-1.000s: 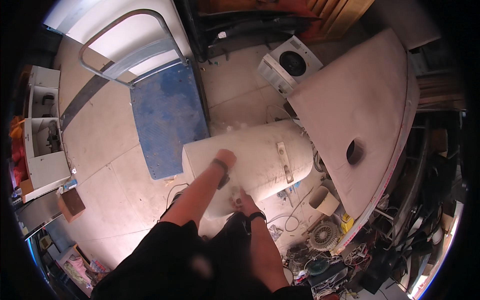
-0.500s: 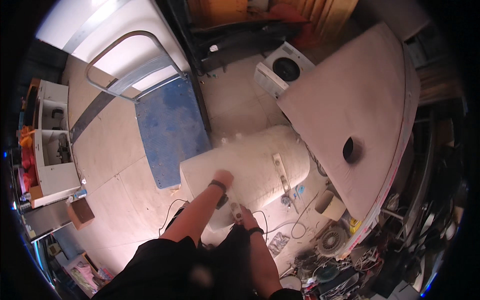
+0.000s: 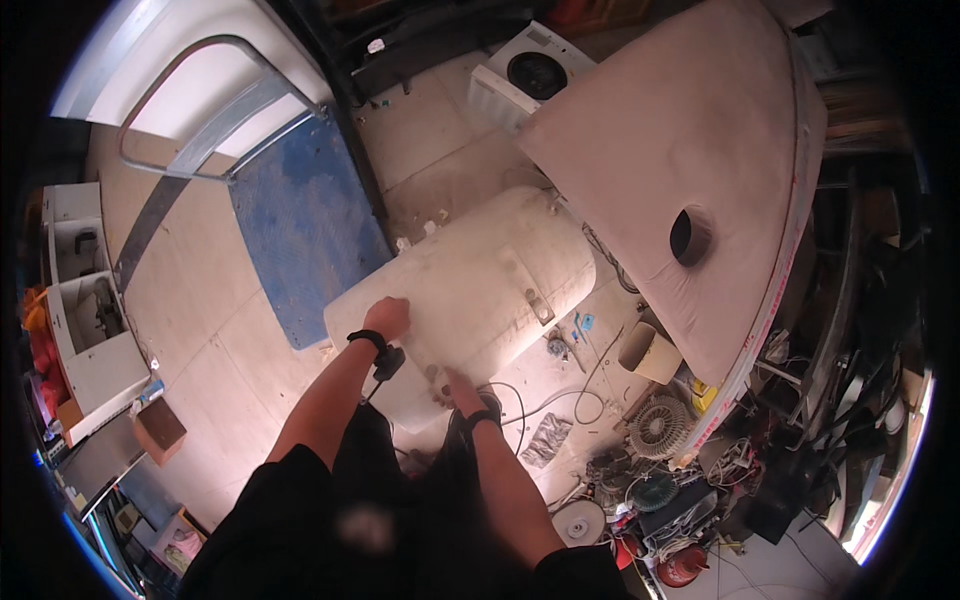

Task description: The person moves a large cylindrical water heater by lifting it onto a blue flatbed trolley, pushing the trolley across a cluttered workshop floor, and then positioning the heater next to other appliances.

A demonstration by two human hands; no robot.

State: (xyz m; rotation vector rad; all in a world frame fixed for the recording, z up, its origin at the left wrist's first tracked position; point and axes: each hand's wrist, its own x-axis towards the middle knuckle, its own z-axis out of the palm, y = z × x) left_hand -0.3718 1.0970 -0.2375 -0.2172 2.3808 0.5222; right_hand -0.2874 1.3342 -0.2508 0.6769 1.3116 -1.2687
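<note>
A big off-white cylindrical tank (image 3: 470, 275), like a water heater's body, lies on its side on the floor before me. My left hand (image 3: 388, 318) rests on its upper surface near the left end; its fingers are bunched and foreshortened, so their pose is unclear. Lower down, at the tank's near side, my right hand (image 3: 460, 390) has its fingers closed around a small metal bracket (image 3: 437, 380) fixed to the tank. A second bracket strip (image 3: 530, 290) with holes sits towards the right end, untouched. Dark bands circle both wrists.
A blue platform trolley (image 3: 310, 220) with a metal handle stands at left. A large pinkish padded panel (image 3: 660, 150) with a round hole leans at right. Nearby are a round fan grille (image 3: 660, 425), a cream bucket (image 3: 650, 352), loose cables, scrap, and a white boxy appliance (image 3: 535, 72) behind.
The whole view has shifted, so the surroundings sit higher and further left. My left hand is slightly closer to the tank's left end. My right hand stays by the same bracket.
</note>
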